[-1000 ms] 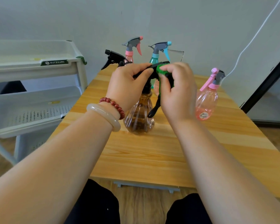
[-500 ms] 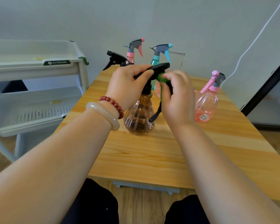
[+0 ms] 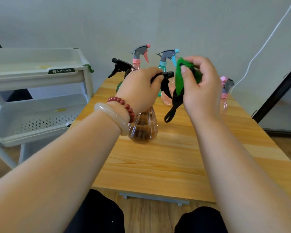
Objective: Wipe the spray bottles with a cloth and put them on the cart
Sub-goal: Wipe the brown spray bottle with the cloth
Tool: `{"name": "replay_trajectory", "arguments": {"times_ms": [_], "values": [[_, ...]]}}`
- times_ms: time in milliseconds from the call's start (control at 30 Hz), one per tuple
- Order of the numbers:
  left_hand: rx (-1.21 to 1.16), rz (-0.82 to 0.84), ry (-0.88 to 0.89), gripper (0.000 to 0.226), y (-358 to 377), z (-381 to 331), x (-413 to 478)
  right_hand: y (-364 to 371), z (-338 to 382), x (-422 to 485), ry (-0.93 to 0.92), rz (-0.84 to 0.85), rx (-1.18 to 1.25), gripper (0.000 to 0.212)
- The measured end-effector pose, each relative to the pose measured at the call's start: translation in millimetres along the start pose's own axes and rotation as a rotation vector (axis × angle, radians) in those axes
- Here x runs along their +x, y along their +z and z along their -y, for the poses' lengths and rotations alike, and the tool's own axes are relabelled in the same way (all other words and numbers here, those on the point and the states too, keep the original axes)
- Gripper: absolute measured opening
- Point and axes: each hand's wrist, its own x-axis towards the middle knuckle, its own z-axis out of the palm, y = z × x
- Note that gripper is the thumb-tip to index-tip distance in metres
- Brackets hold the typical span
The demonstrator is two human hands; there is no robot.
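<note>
A: Wooden table (image 3: 158,165), cart (image 3: 40,76) at its left. Brown bottle (image 3: 144,126) stands on it, left hand (image 3: 138,88) gripping the spray head (image 3: 160,76); right hand (image 3: 202,91) pinches green cloth (image 3: 180,76) beside the nozzle (image 3: 170,74).
B: Risk?
A: Held only at the top. A hard wipe could tip it, or squeeze the trigger (image 3: 165,89).

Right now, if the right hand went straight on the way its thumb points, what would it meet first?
Probably the brown bottle's black spray head, gripped by the left hand; the cloth would touch first. Depth is unclear.
</note>
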Motion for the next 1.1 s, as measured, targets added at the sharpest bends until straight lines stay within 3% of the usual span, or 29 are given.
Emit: {"name": "replay_trajectory", "arguments": {"times_ms": [300,400,633,800,1000,1100], "values": [[-0.052,-0.004,0.044,0.029,1.8,8.9,-0.7,8.9,-18.4,-19.2,0.252,0.088,0.134,0.016],[-0.047,-0.002,0.041,0.03,2.2,9.2,-0.7,7.0,-18.1,-10.4,0.324,-0.033,0.194,0.014],[-0.068,-0.003,0.048,0.029,0.5,10.0,-2.4,7.6,-14.2,-26.3,0.274,0.144,0.16,0.015],[-0.069,-0.012,0.056,0.029,1.5,10.2,-1.8,14.9,-12.1,-14.1,0.331,0.025,0.213,0.013],[-0.076,-0.027,0.043,0.029,1.5,12.4,-3.2,11.4,-30.7,-40.6,0.252,0.14,0.069,0.019],[-0.08,-0.024,0.046,0.028,1.3,11.5,-3.9,3.6,-32.7,-40.7,0.302,0.057,0.059,0.018]]}}
